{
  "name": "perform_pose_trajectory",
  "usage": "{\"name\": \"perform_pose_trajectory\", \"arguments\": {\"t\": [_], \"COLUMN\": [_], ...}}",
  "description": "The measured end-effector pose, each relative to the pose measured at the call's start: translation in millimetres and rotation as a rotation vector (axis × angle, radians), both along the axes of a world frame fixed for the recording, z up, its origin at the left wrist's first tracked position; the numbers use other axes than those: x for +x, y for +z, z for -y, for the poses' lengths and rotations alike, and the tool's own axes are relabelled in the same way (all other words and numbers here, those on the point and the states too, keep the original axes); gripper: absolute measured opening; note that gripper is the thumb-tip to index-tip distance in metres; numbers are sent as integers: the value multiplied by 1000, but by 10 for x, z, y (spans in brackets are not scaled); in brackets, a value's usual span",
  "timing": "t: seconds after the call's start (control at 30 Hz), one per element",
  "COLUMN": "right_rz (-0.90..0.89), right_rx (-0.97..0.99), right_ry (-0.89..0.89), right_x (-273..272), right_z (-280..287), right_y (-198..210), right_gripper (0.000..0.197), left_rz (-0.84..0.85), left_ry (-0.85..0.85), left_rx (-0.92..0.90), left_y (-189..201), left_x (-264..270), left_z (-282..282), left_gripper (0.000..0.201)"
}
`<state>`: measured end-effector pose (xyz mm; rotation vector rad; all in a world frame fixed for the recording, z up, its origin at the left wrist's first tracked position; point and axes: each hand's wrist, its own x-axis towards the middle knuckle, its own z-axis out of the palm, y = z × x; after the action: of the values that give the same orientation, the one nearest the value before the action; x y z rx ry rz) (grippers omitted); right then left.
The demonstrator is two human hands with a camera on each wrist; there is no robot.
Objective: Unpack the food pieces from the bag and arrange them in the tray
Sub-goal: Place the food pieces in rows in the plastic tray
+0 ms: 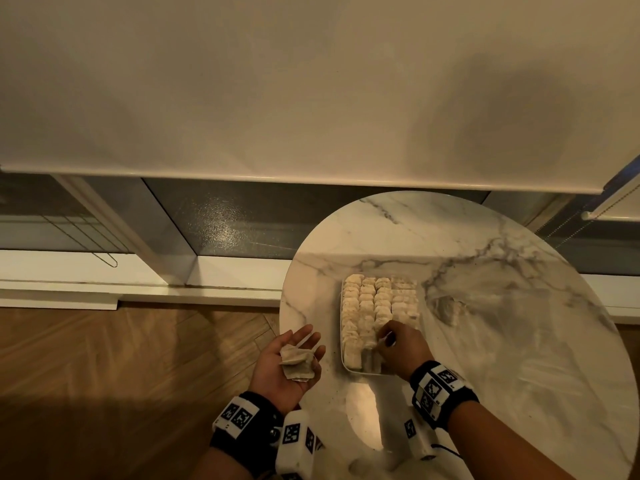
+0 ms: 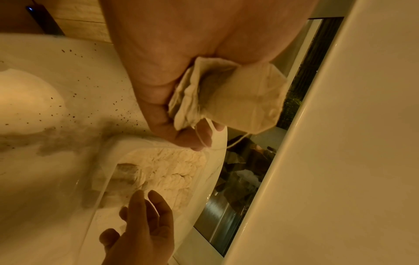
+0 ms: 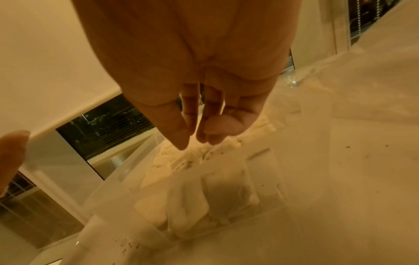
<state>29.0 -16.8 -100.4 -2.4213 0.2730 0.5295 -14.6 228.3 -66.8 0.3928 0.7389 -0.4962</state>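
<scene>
Landmark: clear rectangular plastic tray (image 1: 343,358) on the round white marble table (image 1: 485,341), packed with rows of pale paper sachets (image 1: 367,299).

Left hand (image 1: 287,365): palm up, just left of the tray and past the table edge, over the wood floor (image 1: 121,358). Fingers straight to relaxed, not curled round anything. A couple of crumpled beige sachets with thin strings (image 1: 297,363) lie loose on the palm; left wrist view shows them (image 2: 226,96) resting against the palm and finger bases.

Right hand (image 1: 401,344): over the near end of the tray, fingers pointing down into the sachet rows. In the right wrist view the fingertips (image 3: 181,136) sit close together just above the sachets; cannot tell whether they pinch one.

Crumpled clear plastic bag (image 1: 446,308): on the table right of the tray.
</scene>
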Motion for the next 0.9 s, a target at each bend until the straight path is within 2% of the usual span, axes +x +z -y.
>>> {"name": "perform_pose_trajectory", "arguments": {"t": [0.13, 0.27, 0.37, 0.43, 0.53, 0.6, 0.7, 0.9], "right_rz": [-34, -82, 83, 239, 433, 478, 506, 595], "right_rx": [-22, -26, 42, 153, 251, 199, 153, 284], "right_ry": [145, 243, 269, 303, 509, 626, 662, 677], "right_x": [-43, -90, -110, -146, -228, -263, -262, -360], "right_z": [-20, -61, -122, -196, -309, -359, -369, -303], "right_y": [-6, -1, 205, 451, 801, 915, 939, 1040], "right_gripper": [7, 17, 14, 27, 42, 46, 45, 46], "left_rz": [-6, 4, 22, 37, 72, 96, 105, 100], "left_ry": [3, -4, -3, -3, -12, -27, -40, -51], "left_rx": [9, 11, 12, 25, 3, -22, -21, -53], "left_y": [25, 74, 123, 169, 264, 313, 364, 388], "left_x": [-1, 2, 0, 1, 4, 15, 36, 36], "left_z": [44, 101, 147, 206, 306, 352, 418, 508], "left_gripper": [39, 39, 42, 46, 49, 49, 48, 47]}}
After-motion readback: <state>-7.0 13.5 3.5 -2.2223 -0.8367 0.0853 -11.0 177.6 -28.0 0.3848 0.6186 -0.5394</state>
